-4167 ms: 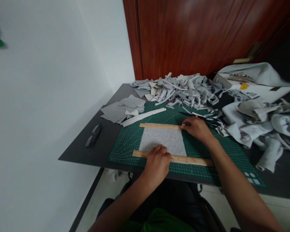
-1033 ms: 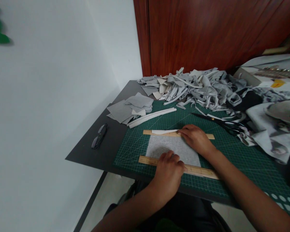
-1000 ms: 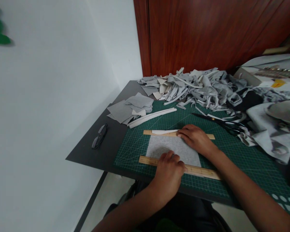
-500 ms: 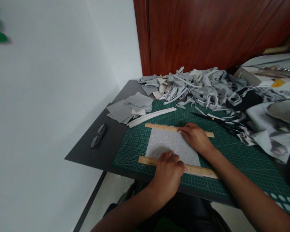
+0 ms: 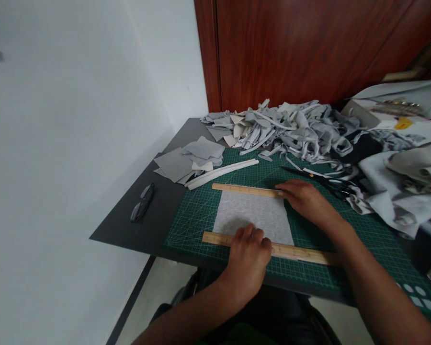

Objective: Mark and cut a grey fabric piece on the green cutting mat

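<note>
- Your grey cloth [image 5: 253, 211] lies flat on the green cutting mat [image 5: 194, 215]; read the clock from its middle.
- Your left hand [image 5: 249, 256], at 6 o'clock, is curled over the near ruler [image 5: 298, 252], holding it down across the cloth.
- Your right hand [image 5: 303, 199], at 2 o'clock, has its fingertips at the far ruler [image 5: 244, 189], which crosses the cloth at 12; whether they grip, I can't tell.
- Black scissors [image 5: 311, 175] lie at 2, beyond that hand; your glasses [image 5: 142, 203] at 9.
</note>
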